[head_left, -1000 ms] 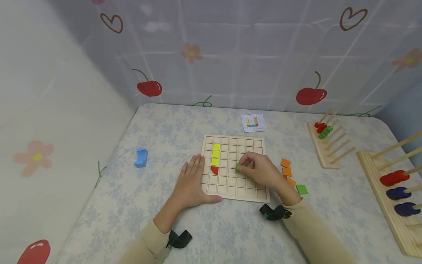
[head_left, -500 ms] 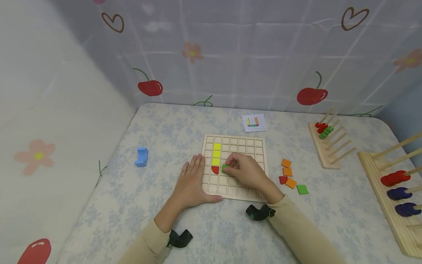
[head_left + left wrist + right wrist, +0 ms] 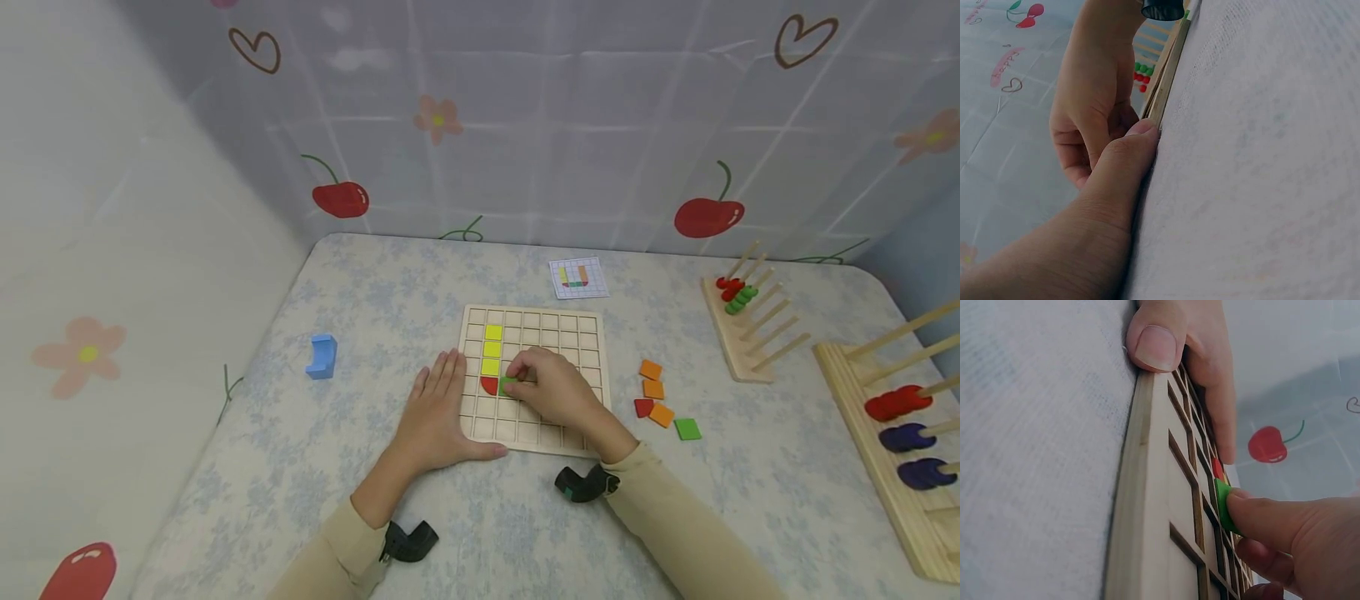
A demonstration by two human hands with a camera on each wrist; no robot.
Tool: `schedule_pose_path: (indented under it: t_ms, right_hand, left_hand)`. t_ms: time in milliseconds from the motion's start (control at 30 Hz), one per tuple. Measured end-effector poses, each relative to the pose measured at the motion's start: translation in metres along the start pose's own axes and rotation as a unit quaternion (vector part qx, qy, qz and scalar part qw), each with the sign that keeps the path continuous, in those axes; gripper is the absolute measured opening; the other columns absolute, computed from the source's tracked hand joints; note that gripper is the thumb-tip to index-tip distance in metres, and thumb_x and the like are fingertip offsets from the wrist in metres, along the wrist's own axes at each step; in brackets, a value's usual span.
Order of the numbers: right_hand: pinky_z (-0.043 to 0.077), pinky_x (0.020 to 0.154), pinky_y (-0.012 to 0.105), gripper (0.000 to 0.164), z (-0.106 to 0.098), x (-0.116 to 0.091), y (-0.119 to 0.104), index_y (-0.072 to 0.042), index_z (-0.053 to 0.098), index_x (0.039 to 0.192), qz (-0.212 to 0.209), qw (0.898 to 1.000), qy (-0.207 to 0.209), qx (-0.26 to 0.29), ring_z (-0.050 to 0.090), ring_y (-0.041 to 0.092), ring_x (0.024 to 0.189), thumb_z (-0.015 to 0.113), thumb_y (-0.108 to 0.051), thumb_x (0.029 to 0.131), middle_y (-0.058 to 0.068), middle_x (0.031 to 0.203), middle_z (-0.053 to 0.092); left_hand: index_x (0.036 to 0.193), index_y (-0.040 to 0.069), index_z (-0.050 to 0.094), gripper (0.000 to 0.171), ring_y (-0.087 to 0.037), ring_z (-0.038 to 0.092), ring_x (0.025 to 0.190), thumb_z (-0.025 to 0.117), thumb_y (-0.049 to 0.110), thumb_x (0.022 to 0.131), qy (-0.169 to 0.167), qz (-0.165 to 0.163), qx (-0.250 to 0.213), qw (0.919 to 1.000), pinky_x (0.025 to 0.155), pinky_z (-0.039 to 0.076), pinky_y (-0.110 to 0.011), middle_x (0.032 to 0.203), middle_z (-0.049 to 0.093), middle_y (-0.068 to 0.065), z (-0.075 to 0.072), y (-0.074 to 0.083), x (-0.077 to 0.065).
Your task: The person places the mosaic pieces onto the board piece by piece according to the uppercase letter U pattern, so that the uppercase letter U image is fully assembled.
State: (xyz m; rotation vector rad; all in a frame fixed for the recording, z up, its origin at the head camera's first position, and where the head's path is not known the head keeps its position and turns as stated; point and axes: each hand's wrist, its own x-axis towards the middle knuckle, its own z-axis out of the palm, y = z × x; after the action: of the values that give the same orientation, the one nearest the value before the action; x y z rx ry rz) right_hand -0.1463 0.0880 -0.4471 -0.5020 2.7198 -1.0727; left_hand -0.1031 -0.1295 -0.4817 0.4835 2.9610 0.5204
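A wooden grid board (image 3: pixel 551 435) lies on the table. My right hand (image 3: pixel 558 387) pinches a green square tile (image 3: pixel 1225 509) between thumb and fingers, right at the cell beside a red quarter-round tile (image 3: pixel 489 386). In the right wrist view the tile is tilted against the grid's ridges. Above the red piece, three yellow square tiles (image 3: pixel 491 350) fill a column. My left hand (image 3: pixel 437 417) rests flat with straight fingers along the board's left side, its thumb touching the front edge; the left wrist view shows that thumb (image 3: pixel 1129 153) against the board's side.
Right of the board lie three orange tiles (image 3: pixel 653 389), a red tile (image 3: pixel 643 407) and another green tile (image 3: pixel 687 429). A pattern card (image 3: pixel 578 278) lies behind it. Two peg racks with beads (image 3: pixel 740 299) stand at the right, a blue block (image 3: pixel 322 357) at the left.
My right hand has carried the green tile leftward across the board to the cell beside the red piece, slowing in the last half second. The left hand has stayed in place.
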Motion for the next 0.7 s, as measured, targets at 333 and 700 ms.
schedule_pose_path:
  t_ms: [333,700]
  right_hand:
    - [0.051,0.076,0.029,0.008,0.001,-0.004,0.001,-0.020,0.074,0.094,-0.008,1.000,-0.012,-0.020,0.059,0.008,0.084,0.076,-0.026,0.089,-0.009,0.095,0.062]
    - [0.052,0.083,0.031,0.017,-0.016,-0.016,0.010,-0.021,0.075,0.108,-0.026,0.999,-0.026,-0.004,0.060,0.008,0.090,0.073,-0.024,0.091,-0.010,0.102,0.069]
  left_hand:
    - [0.159,0.009,-0.003,0.145,-0.021,-0.005,0.156,0.054,0.097,0.059,-0.010,-0.004,-0.003,0.9999,0.126,0.004,-0.048,0.169,-0.002,-0.006,-0.002,0.002,-0.001]
    - [0.160,0.008,0.000,0.144,-0.022,-0.003,0.157,0.056,0.095,0.060,-0.005,-0.006,0.003,1.0000,0.126,0.006,-0.049,0.169,0.000,-0.008,-0.001,0.002,0.000]
